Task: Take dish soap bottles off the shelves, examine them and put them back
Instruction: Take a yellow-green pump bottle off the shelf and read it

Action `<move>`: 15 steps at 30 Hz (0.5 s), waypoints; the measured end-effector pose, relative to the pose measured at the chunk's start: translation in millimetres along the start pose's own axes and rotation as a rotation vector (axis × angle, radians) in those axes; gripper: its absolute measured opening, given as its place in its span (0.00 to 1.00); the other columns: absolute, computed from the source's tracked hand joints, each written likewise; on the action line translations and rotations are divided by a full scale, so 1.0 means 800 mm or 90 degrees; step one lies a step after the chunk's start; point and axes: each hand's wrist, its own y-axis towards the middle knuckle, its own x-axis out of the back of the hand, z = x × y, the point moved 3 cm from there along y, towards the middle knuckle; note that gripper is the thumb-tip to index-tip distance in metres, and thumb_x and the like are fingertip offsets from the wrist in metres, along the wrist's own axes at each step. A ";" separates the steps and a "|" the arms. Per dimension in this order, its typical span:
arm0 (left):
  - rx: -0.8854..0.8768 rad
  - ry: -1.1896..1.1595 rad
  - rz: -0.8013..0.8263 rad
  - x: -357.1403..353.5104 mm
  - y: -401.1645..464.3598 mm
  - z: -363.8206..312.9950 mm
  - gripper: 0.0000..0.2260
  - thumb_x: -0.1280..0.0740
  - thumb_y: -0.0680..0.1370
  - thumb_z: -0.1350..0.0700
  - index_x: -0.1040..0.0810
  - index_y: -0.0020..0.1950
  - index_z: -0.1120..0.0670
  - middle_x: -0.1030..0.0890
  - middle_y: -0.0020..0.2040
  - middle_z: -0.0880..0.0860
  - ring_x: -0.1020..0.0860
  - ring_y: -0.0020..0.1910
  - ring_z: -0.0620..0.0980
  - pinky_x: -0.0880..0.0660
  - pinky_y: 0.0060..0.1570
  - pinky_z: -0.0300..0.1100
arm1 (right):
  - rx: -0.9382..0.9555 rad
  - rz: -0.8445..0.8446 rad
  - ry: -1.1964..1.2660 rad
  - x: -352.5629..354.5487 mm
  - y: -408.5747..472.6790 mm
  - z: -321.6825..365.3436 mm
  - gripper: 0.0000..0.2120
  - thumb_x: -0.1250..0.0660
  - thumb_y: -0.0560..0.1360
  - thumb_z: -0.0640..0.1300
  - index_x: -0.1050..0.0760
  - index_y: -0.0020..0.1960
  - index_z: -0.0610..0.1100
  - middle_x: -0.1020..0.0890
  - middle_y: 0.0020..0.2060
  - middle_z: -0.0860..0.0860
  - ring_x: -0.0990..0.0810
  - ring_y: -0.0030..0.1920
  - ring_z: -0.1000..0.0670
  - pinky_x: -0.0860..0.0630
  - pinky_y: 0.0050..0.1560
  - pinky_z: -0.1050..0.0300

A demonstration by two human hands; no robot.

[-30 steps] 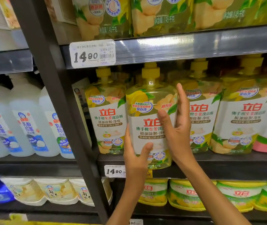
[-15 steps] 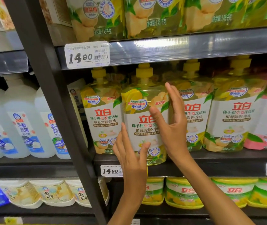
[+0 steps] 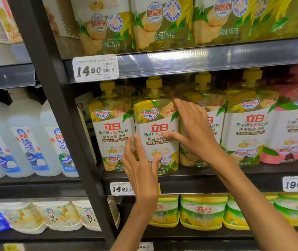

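Note:
A yellow dish soap bottle [image 3: 155,122] with a pump cap stands upright on the middle shelf [image 3: 198,180], second from the left in its row. My left hand [image 3: 141,165] is in front of its lower left, fingers straight and spread, fingertips near the label. My right hand [image 3: 193,131] lies at its right side with straight fingers, thumb across the label. Neither hand grips the bottle.
Matching yellow bottles [image 3: 112,127] stand on both sides, and pink ones [image 3: 293,127] at the right. Larger bottles fill the upper shelf [image 3: 198,58]. Green-yellow tubs [image 3: 202,211] sit below. A black upright post [image 3: 54,105] divides off white jugs [image 3: 25,138] at the left.
The bottle went back into its row on the shelf. Both hands let go of it and spread their fingers, the left drawing away from the label.

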 end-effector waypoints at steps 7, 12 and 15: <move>0.008 0.036 0.014 0.000 0.004 0.004 0.39 0.30 0.74 0.49 0.52 0.75 0.51 0.34 0.68 0.61 0.33 0.60 0.60 0.33 0.62 0.55 | -0.021 0.004 -0.037 -0.003 0.001 0.004 0.42 0.23 0.65 0.54 0.36 0.71 0.37 0.28 0.63 0.42 0.33 0.64 0.41 0.43 0.63 0.54; 0.026 0.047 0.016 -0.004 0.009 0.004 0.37 0.32 0.75 0.49 0.50 0.77 0.52 0.31 0.60 0.61 0.32 0.55 0.58 0.35 0.58 0.50 | -0.061 -0.021 -0.108 -0.010 0.000 0.009 0.39 0.24 0.67 0.56 0.34 0.69 0.39 0.31 0.65 0.40 0.38 0.68 0.39 0.42 0.65 0.49; 0.038 0.059 0.029 -0.006 0.014 0.004 0.36 0.33 0.76 0.48 0.49 0.77 0.52 0.31 0.58 0.61 0.33 0.54 0.58 0.36 0.58 0.50 | -0.073 -0.042 -0.142 -0.011 0.001 0.014 0.38 0.24 0.66 0.57 0.32 0.67 0.38 0.28 0.63 0.41 0.36 0.68 0.39 0.46 0.66 0.50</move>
